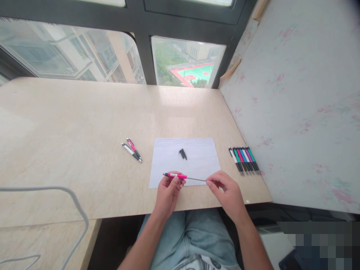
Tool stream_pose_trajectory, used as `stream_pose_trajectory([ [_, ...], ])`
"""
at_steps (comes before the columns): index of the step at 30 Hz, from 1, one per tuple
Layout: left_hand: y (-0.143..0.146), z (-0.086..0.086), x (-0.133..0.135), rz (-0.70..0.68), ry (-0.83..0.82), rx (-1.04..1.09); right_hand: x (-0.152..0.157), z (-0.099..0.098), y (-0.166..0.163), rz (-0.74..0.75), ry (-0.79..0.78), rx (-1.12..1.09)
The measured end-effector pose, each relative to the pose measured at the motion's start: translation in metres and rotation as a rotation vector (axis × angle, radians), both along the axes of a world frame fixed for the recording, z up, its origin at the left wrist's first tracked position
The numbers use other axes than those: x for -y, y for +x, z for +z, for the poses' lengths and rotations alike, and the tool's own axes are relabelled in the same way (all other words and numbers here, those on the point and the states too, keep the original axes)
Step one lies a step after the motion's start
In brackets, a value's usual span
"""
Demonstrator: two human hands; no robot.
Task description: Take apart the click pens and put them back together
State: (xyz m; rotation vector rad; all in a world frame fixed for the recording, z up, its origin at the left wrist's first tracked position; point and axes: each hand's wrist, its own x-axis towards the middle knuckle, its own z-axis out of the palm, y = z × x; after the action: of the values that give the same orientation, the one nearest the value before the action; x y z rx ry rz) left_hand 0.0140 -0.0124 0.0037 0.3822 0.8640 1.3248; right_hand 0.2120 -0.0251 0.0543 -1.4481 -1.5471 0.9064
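My left hand [169,191] is closed round a pink pen barrel [178,176] with a black clicker end pointing left. From the barrel's right end a thin dark ink refill [197,179] sticks out, its far tip pinched between the thumb and forefinger of my right hand [226,191]. Both hands are over the lower edge of a white sheet of paper [163,165] that has lines of writing along its top. On the sheet lie small black pen parts [182,153], side by side.
Left of the paper lie a pink pen [133,147] and a white pen [131,151], their tips close together. A row of several coloured pens [244,159] sits at the right, near the flowered wall [295,112]. A grey cable [75,202] loops at lower left.
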Motion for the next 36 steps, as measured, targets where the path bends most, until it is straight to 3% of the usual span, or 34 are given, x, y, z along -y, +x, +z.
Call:
stream_pose_trajectory([
  [14,0.000,-0.001,0.002,-0.056,0.049,-0.052,-0.008,-0.002,-0.025,-0.027,0.076,0.059],
  [26,-0.002,0.003,-0.001,-0.048,0.007,0.024,-0.015,-0.009,-0.038,-0.083,0.070,-0.057],
  [32,-0.005,0.001,-0.003,0.016,-0.050,0.135,-0.015,-0.019,-0.040,0.075,-0.033,-0.166],
  [36,-0.006,0.000,-0.004,0.048,-0.075,0.198,-0.029,-0.031,-0.031,0.111,-0.048,-0.025],
])
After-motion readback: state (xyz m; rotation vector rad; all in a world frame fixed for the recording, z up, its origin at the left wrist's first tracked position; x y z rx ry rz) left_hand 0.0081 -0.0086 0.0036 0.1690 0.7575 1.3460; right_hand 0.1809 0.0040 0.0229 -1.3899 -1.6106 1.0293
